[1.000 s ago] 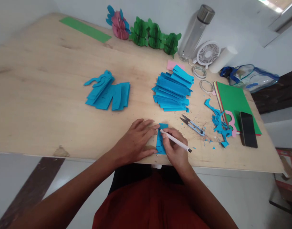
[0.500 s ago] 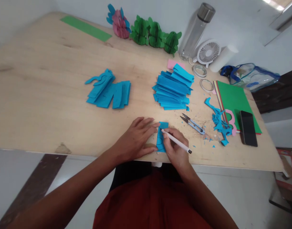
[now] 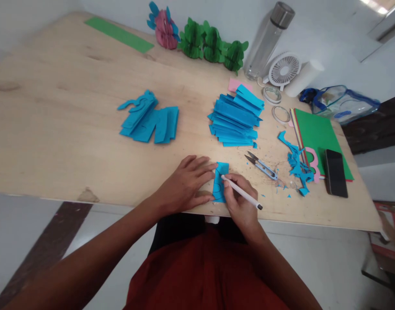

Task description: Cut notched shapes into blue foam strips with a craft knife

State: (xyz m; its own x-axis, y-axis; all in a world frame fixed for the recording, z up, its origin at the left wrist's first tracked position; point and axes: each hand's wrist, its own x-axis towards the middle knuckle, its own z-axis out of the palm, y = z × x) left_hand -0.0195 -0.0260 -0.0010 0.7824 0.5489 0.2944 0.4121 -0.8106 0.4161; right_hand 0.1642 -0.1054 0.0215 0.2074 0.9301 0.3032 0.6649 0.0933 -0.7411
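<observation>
Blue paper slip (image 3: 218,184), at lower centre of the frame, is being steadied under the flattened left hand (image 3: 186,185), nothing being grasped; a white pen (image 3: 242,192) is being pinched by the right hand (image 3: 243,209). Curved lines (image 3: 219,190) are already being shown, apparently with no cuts yet being made.

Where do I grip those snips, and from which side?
I'd grip the snips by their pale blue handles, coming from the near right: they lie flat, handle end facing that side, the dark, parted blades pointing away to the left.
</observation>
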